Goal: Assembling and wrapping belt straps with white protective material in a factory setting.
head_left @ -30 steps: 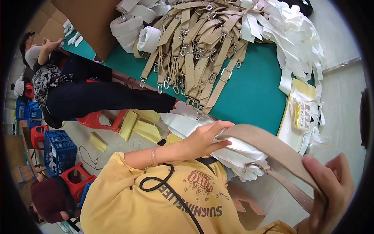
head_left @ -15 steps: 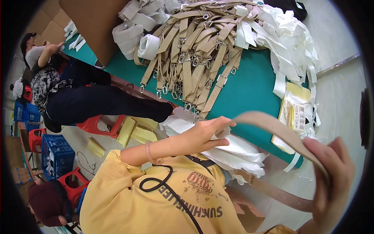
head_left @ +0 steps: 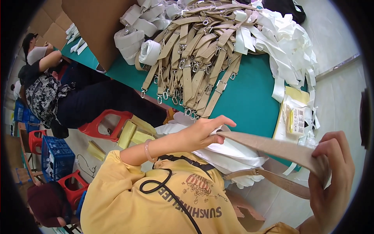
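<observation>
A beige strap (head_left: 269, 149) stretches between my two hands, over the table's near edge. My left hand (head_left: 203, 134) pinches its left end, where a bit of white shows between thumb and fingers; the index finger points out past it. On the right, my right hand (head_left: 333, 167) has its fingers bent round the strap, which loops there and runs back below as a second beige length with punched holes (head_left: 272, 180). White paper sheets (head_left: 233, 156) lie beneath the strap, near my lap. Beyond, a heap of beige straps with metal clasps (head_left: 194, 58) covers the table.
The green table (head_left: 249, 101) carries white rolls (head_left: 150, 52) at left and tangled white strips (head_left: 288, 46) at right, beside a yellow-and-white packet (head_left: 297, 120). A cardboard sheet (head_left: 97, 27) stands at left. Nearby are a seated person (head_left: 82, 93), red stools (head_left: 105, 126) and a blue crate (head_left: 57, 156).
The strap, arched and blurred before, is now drawn nearly straight, its end pinched in my left hand. My right hand has shifted slightly. The seated person's arm has moved.
</observation>
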{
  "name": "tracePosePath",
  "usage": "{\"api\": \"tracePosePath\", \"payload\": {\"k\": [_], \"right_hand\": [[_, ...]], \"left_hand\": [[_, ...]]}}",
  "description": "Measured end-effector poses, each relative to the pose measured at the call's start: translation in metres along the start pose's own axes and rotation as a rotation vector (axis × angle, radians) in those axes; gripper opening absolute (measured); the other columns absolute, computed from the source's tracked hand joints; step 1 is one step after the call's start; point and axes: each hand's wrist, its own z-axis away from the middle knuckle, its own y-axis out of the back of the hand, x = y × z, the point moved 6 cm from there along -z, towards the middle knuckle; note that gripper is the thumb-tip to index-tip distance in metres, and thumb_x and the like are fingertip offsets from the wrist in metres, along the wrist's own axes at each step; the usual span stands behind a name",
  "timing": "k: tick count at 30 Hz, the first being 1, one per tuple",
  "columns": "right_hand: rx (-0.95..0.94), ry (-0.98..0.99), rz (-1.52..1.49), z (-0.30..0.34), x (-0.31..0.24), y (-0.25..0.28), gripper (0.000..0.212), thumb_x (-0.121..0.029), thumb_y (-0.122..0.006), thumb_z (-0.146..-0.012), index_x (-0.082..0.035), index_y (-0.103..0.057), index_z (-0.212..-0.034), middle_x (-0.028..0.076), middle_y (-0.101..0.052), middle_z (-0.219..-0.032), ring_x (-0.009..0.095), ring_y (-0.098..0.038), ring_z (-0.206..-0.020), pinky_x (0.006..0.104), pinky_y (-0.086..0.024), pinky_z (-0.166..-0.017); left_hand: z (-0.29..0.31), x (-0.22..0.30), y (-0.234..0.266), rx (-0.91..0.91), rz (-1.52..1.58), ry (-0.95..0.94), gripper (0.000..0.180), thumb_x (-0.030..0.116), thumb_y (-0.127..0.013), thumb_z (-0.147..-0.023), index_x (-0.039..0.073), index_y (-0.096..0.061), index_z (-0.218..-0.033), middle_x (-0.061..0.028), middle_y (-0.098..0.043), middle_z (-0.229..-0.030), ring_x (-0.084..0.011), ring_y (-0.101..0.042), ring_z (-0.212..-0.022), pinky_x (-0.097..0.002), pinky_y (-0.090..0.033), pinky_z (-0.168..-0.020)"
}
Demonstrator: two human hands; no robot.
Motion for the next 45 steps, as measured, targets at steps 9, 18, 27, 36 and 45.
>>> {"api": "tracePosePath", "payload": {"k": [9,18,27,36,45], "right_hand": [[-0.145,0.121,-0.039,-0.003,0.000,-0.010,0.039,0.016,-0.055,-0.077,-0.003,-0.066,-0.110,0.010,-0.049,-0.073,0.015,-0.049,-0.058,0.0241,-0.037,-0.050],[-0.231,0.193,0.106,-0.003,-0.012,-0.061,0.048,0.014,-0.057,-0.075,-0.015,-0.065,-0.112,0.007,-0.057,-0.074,0.015,-0.052,-0.055,0.0295,-0.043,-0.049],[-0.149,0.061,0.010,-0.008,0.014,-0.045,0.025,0.012,-0.058,-0.070,0.000,-0.062,-0.092,0.013,-0.057,-0.073,0.030,-0.055,-0.063,0.0368,-0.043,-0.059],[-0.191,-0.076,-0.308,-0.016,0.034,-0.101,0.026,0.008,-0.053,-0.080,-0.002,-0.054,-0.104,0.019,-0.061,-0.082,0.036,-0.059,-0.072,0.0383,-0.046,-0.064],[-0.241,0.049,-0.159,-0.023,0.018,-0.144,0.016,0.001,-0.058,-0.080,-0.006,-0.060,-0.094,0.012,-0.058,-0.065,0.031,-0.058,-0.057,0.0383,-0.042,-0.051]], "left_hand": [[-0.008,0.009,0.006,0.053,-0.078,-0.047,0.052,0.005,-0.072,-0.077,0.009,-0.047,-0.122,-0.0136,-0.061,-0.097,-0.0291,-0.062,-0.089,-0.0355,-0.049,-0.077],[-0.004,-0.014,0.000,0.013,0.103,0.107,0.048,0.013,-0.067,-0.085,0.005,-0.041,-0.125,-0.0154,-0.062,-0.095,-0.0298,-0.060,-0.083,-0.0357,-0.048,-0.076],[-0.020,-0.016,-0.002,-0.310,0.115,0.165,0.045,0.020,-0.064,-0.089,0.005,-0.044,-0.126,-0.0115,-0.060,-0.098,-0.0222,-0.061,-0.082,-0.0334,-0.048,-0.076],[-0.029,-0.012,-0.012,-0.406,0.309,0.183,0.057,0.052,-0.048,-0.093,0.005,-0.045,-0.127,-0.0100,-0.062,-0.093,-0.0197,-0.061,-0.080,-0.0337,-0.047,-0.072],[-0.032,-0.010,-0.018,-0.342,0.017,0.200,0.036,0.015,-0.066,-0.085,0.006,-0.048,-0.115,-0.0087,-0.065,-0.081,-0.0261,-0.063,-0.071,-0.0347,-0.046,-0.064]]}}
